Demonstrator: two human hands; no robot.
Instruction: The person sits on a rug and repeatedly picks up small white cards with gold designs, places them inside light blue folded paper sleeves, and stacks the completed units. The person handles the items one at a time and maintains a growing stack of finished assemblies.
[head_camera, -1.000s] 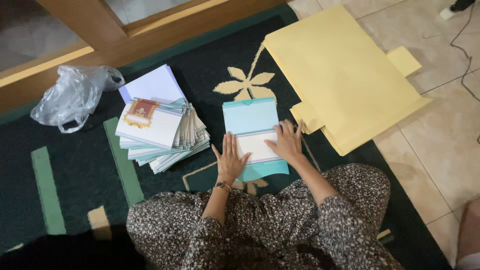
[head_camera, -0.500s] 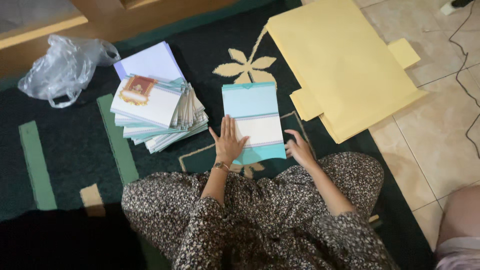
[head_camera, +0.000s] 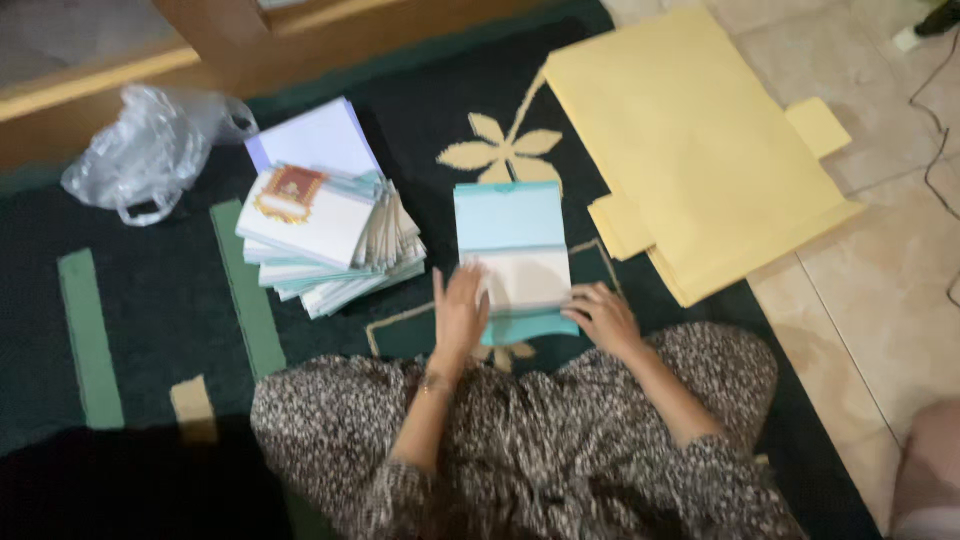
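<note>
Item: teal-and-white booklet on dark carpet, both hands upon it.
Left hand flat, fingers spread, pressing its left edge; right hand loosely open at its lower right corner. Long axis runs away from the person, beside the card stack.

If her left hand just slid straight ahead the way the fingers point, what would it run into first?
The left hand points up along the teal and white card, on its left edge. It would probably keep on that card, then meet the dark rug.
</note>
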